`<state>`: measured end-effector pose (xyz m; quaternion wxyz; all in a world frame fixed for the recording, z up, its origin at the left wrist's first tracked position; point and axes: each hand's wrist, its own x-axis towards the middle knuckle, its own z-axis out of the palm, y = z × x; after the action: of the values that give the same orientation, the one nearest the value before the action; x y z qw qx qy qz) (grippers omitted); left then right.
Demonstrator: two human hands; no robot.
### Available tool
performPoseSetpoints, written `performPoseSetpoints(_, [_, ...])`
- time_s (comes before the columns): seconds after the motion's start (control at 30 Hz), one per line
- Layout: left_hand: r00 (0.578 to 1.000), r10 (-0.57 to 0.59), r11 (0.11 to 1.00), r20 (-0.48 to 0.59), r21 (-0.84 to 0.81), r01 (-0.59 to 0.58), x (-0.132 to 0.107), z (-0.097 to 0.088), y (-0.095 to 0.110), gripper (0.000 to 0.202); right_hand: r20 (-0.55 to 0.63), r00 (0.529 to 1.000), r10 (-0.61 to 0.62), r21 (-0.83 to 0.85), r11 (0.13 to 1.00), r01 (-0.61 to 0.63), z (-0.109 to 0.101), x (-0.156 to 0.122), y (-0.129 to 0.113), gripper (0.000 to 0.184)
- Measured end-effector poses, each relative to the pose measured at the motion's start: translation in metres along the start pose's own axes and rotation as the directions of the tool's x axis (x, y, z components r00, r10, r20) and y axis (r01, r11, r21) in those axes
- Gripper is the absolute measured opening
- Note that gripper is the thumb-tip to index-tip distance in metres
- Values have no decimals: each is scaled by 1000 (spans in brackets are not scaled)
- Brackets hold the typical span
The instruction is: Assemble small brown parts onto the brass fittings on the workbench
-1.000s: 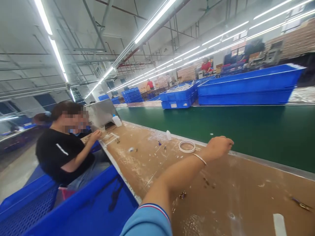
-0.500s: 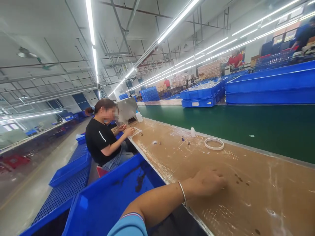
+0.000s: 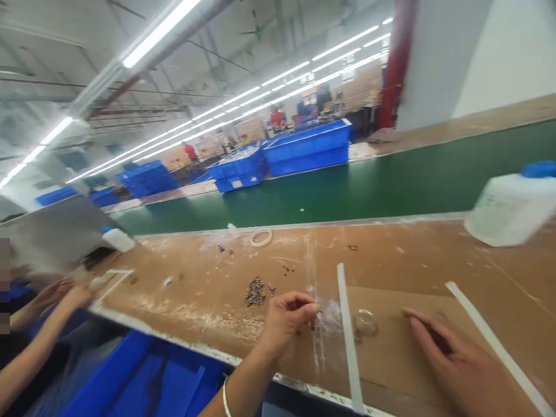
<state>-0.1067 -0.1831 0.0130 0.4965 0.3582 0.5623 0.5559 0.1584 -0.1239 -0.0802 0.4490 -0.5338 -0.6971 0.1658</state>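
My left hand (image 3: pixel 286 321) rests on the brown worktop (image 3: pixel 391 255) near its front edge, fingers pinched together on something too small to make out. Just left of it lies a small heap of blue and brass parts (image 3: pixel 255 291). My right hand (image 3: pixel 452 356) lies flat on the cardboard sheet at the lower right, fingers stretched out, holding nothing. Between the hands run a white strip (image 3: pixel 347 336) and a small clear ring (image 3: pixel 365 322).
A white jug with a blue cap (image 3: pixel 512 205) stands at the right. A tape ring (image 3: pixel 261 236) lies near the green conveyor belt (image 3: pixel 347 191). Blue crates (image 3: pixel 308 147) sit beyond the belt. A co-worker's hands (image 3: pixel 65 292) work at the left; a blue bin (image 3: pixel 139 376) sits below the table edge.
The view swung right and down. My left hand drew back from the belt side to the front edge and pinched shut. My right hand has come into view.
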Motion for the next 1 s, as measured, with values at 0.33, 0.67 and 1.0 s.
performPoseSetpoints(0.33, [990,-140,990,-29,-31,139,0,25,-4,32,24,997,77,131,988,-79,-4,8,-30,28])
performPoseSetpoints(0.67, [993,87,917,84,382,-113,2,32,-9,15,30,997,65,202,977,-70,-6,10,-33,24])
performPoseSetpoints(1.0, [987,147,875,59,457,-157,4,40,-8,15,29,999,36,241,970,-42,-10,12,-35,23])
